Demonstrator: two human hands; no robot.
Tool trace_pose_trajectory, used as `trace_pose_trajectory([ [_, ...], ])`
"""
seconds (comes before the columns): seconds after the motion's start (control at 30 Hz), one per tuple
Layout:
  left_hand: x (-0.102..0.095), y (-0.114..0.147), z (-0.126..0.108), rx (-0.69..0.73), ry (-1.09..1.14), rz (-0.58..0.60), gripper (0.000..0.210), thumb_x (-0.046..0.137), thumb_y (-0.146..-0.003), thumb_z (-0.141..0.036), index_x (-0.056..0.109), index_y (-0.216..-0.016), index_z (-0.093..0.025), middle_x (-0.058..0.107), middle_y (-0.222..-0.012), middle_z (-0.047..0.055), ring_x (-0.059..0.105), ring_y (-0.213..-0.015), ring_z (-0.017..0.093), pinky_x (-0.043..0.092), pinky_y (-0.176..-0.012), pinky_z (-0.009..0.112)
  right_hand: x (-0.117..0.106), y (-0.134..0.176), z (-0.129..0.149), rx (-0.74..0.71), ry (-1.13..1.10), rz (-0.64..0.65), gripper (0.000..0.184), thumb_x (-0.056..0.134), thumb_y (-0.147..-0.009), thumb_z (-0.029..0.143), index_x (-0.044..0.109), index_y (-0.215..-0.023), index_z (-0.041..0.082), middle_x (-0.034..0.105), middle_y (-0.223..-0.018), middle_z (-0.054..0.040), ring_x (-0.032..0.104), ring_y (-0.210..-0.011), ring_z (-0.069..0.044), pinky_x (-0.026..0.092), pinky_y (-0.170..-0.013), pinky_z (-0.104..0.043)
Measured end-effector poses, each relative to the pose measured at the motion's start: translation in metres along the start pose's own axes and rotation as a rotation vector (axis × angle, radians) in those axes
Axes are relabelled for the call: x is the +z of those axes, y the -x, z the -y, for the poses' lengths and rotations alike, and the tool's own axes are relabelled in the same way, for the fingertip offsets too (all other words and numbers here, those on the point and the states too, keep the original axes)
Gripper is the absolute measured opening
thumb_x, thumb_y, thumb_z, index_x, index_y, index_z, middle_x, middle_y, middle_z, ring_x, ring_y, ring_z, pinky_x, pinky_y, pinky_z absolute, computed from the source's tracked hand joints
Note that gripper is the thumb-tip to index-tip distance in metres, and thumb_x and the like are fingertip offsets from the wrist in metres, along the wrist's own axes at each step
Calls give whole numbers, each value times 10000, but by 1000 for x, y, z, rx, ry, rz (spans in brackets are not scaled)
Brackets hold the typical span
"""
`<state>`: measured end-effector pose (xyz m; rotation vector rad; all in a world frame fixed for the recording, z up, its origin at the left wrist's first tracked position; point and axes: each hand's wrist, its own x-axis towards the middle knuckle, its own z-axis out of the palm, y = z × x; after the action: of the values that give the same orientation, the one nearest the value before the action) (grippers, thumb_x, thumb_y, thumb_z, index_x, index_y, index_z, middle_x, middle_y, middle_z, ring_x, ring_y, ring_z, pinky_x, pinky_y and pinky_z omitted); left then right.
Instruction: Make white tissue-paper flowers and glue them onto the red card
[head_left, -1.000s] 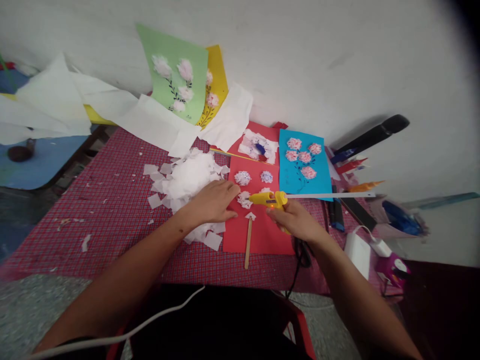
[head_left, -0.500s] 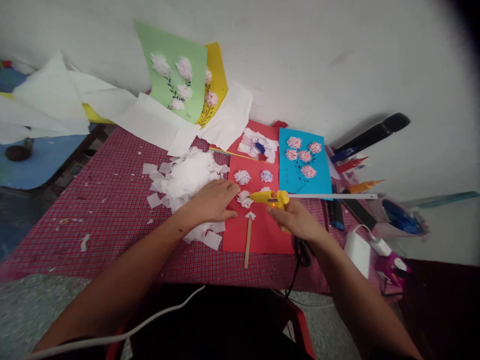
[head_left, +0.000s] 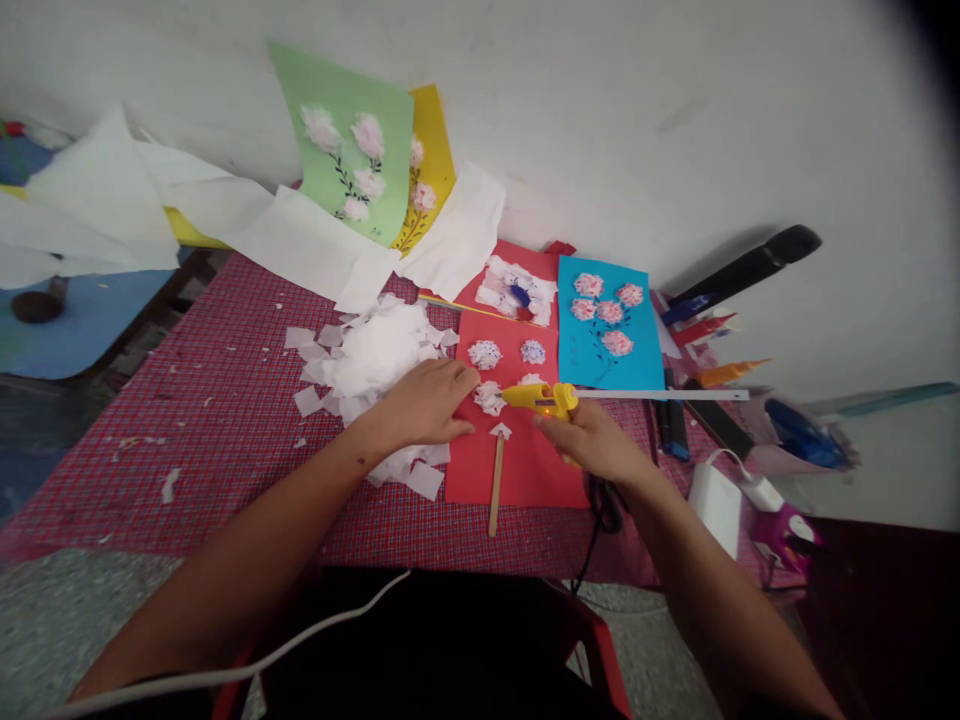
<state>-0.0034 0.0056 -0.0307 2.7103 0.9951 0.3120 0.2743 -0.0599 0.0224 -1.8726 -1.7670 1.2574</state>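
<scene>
My right hand (head_left: 589, 435) grips a yellow glue gun (head_left: 536, 398) with a small orange light lit and a long pale glue stick (head_left: 664, 395) out of its back. Its nozzle points left at a white paper flower (head_left: 490, 398) on the red paper sheet (head_left: 517, 475). At the sheet's left edge lies my left hand (head_left: 431, 402), fingers stretched beside that flower, thumb apart. Below the nozzle, a wooden stick (head_left: 496, 490) has a small white paper piece (head_left: 501, 431) at its tip. Speckled flowers (head_left: 484, 354) sit higher on the sheet.
Left of the sheet is a heap of white paper squares (head_left: 379, 350). A blue card (head_left: 609, 330) with pink flowers lies at right. Green (head_left: 390, 130) and yellow cards lean on the wall. Paint tubes (head_left: 705, 330) and a white power bank-like box (head_left: 716, 505) stand at right.
The glue gun and its glue stick have shifted very slightly, with the stick's far end a little further left and lower. My left hand stays where it was.
</scene>
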Motion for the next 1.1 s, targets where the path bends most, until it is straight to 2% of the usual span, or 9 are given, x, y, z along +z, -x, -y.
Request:
trace_pose_trajectory([
  [0.6, -2, 1, -2, -2, 10, 12, 408, 729, -905, -456, 551, -1152, -185, 666, -1174, 141, 643, -1085, 328, 502, -932, 457, 3, -4, 7, -11, 20, -5, 414, 633, -901, 535, 550, -623, 239, 576, -512, -2, 502, -479, -148, 357, -490, -291],
  [0.77, -2, 1, -1, -1, 6, 12, 415, 739, -893, -460, 553, -1155, -197, 670, -1179, 138, 641, -1080, 326, 501, -924, 452, 0, -2, 6, 4, -36, -17, 383, 642, -886, 533, 566, -665, 230, 582, -549, 1, 521, -496, -148, 380, -492, -288],
  [0.97, -2, 1, -1, 0, 2, 8, 406, 738, -896, -461, 551, -1139, -196, 671, -1173, 141, 640, -1058, 320, 505, -912, 450, -3, 2, 7, 55, -37, -18, 340, 656, -874, 529, 653, -747, 214, 576, -535, 10, 529, -471, -148, 383, -471, -286],
  [1.1, -3, 1, -2, -5, 3, 11, 395, 735, -898, -455, 555, -1132, -191, 672, -1169, 141, 638, -1062, 322, 502, -921, 451, -1, 1, 10, 60, -52, -22, 342, 661, -853, 526, 651, -731, 207, 572, -518, 10, 521, -466, -141, 378, -478, -283],
])
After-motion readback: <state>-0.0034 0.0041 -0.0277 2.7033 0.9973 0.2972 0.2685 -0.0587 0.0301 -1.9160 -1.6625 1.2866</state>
